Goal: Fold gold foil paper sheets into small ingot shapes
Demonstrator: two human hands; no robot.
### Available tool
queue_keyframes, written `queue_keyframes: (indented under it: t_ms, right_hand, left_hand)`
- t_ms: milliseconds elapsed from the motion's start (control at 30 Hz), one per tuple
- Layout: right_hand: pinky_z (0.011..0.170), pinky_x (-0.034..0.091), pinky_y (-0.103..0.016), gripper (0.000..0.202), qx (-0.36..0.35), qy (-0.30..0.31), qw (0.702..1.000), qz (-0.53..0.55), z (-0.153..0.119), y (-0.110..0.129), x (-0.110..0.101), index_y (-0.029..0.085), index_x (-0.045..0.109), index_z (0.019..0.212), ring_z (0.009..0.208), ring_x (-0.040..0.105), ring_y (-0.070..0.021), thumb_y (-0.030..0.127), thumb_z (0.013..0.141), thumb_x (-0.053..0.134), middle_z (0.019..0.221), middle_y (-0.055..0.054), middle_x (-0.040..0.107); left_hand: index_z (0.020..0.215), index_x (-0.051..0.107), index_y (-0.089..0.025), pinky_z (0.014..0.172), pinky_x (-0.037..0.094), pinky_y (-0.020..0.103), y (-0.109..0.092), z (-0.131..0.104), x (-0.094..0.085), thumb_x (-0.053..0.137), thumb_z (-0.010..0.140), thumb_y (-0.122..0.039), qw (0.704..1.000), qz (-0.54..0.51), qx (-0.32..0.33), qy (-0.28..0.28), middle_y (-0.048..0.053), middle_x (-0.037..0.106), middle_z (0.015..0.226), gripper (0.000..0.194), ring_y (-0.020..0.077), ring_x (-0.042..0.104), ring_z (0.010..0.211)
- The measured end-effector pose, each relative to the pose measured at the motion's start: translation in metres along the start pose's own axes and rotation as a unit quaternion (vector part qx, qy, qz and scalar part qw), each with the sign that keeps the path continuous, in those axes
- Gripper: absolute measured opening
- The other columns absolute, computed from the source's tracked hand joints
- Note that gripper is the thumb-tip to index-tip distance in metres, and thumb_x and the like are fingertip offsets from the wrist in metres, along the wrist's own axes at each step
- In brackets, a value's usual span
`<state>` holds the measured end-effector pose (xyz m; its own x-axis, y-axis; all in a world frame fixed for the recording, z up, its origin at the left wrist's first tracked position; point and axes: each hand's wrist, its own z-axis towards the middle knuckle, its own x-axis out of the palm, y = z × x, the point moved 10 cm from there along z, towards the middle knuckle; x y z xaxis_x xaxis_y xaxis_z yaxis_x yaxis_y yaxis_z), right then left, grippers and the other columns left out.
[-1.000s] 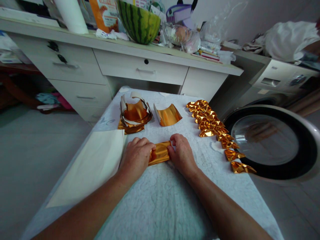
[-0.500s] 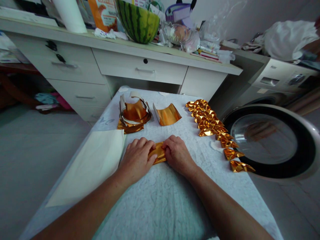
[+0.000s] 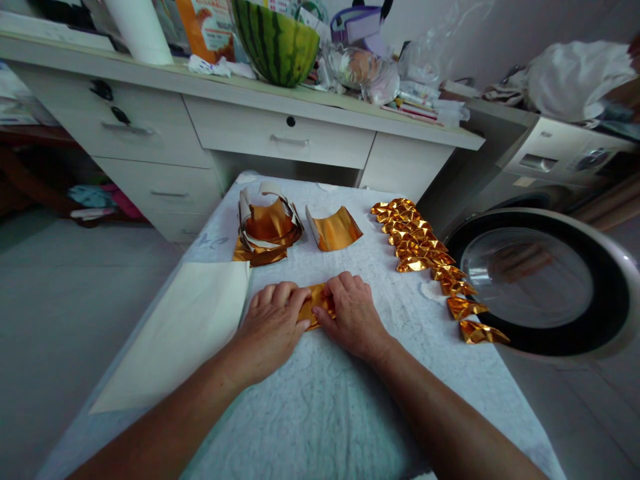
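Note:
Flat on the cloth-covered table lies a folded piece of gold foil paper, partly hidden under both hands. My left hand presses its left end, with fingers curled over it and thumb along the near edge. On the right end, my right hand has its fingers bent over the paper and its thumb on top. Beyond the hands sits a curled gold sheet. A loose stack of curled gold sheets with pale backs is to its left.
Rows of folded gold foil pieces line the table's right side. A large cream sheet covers the left edge. Behind stands a white desk bearing a cut watermelon. An open washing-machine door is close at the right.
My right thumb has moved left and down onto the gold foil paper. My left fingers have shifted slightly and lie flatter; the paper stays in place.

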<state>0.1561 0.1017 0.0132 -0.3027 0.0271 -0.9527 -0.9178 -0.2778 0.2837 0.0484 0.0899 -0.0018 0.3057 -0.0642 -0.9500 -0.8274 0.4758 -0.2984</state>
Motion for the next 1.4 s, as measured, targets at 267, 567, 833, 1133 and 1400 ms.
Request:
queue_keyframes:
  t_ms: [267, 567, 833, 1133, 1400]
  right_hand:
    - [0.081, 0.037, -0.040, 0.044, -0.007, 0.003, 1.000, -0.006, -0.004, 0.004, 0.001, 0.019, 0.055, 0.099, 0.094, 0.046, -0.0268, 0.058, 0.080, 0.061, 0.102, -0.009, 0.053]
    - [0.081, 0.039, -0.043, 0.055, 0.012, -0.019, 1.000, -0.018, -0.005, 0.009, -0.001, 0.019, 0.054, 0.096, 0.091, 0.047, -0.0274, 0.070, 0.076, 0.056, 0.100, -0.009, 0.054]
    - [0.080, 0.040, -0.045, 0.057, 0.022, -0.022, 0.999, -0.025, -0.007, 0.011, -0.001, 0.019, 0.054, 0.094, 0.090, 0.048, -0.0280, 0.072, 0.075, 0.051, 0.098, -0.009, 0.054]
    - [0.082, 0.040, -0.044, 0.057, 0.023, -0.017, 0.999, -0.014, -0.007, 0.003, -0.003, 0.019, 0.054, 0.101, 0.093, 0.048, -0.0275, 0.070, 0.075, 0.058, 0.102, -0.010, 0.054]
    - [0.083, 0.040, -0.044, 0.070, 0.035, 0.002, 0.999, -0.021, -0.005, -0.021, -0.008, 0.020, 0.052, 0.115, 0.098, 0.049, -0.0296, 0.066, 0.066, 0.071, 0.111, -0.011, 0.053]
  left_hand:
    - [0.133, 0.044, -0.021, 0.102, 0.037, 0.047, 0.001, -0.004, 0.002, 0.043, 0.091, -0.024, 0.997, -0.053, 0.014, 0.058, 0.010, 0.049, 0.127, 0.042, 0.0272, 0.043, 0.114]
    - [0.138, 0.041, -0.020, 0.110, 0.033, 0.046, 0.003, -0.005, 0.002, 0.043, 0.086, -0.020, 0.989, -0.100, 0.006, 0.111, 0.010, 0.045, 0.135, 0.052, 0.0267, 0.038, 0.125]
    - [0.139, 0.039, -0.023, 0.110, 0.032, 0.047, 0.006, -0.005, 0.003, 0.045, 0.086, -0.024, 0.987, -0.111, 0.007, 0.118, 0.009, 0.044, 0.136, 0.054, 0.0272, 0.037, 0.126]
    - [0.136, 0.042, -0.022, 0.109, 0.033, 0.047, 0.008, -0.002, 0.003, 0.046, 0.085, -0.027, 0.984, -0.121, 0.003, 0.127, 0.009, 0.045, 0.134, 0.051, 0.0272, 0.038, 0.124]
    - [0.135, 0.044, -0.023, 0.106, 0.035, 0.047, 0.009, -0.003, 0.002, 0.048, 0.083, -0.024, 0.985, -0.124, 0.015, 0.115, 0.008, 0.047, 0.132, 0.052, 0.0270, 0.042, 0.120]
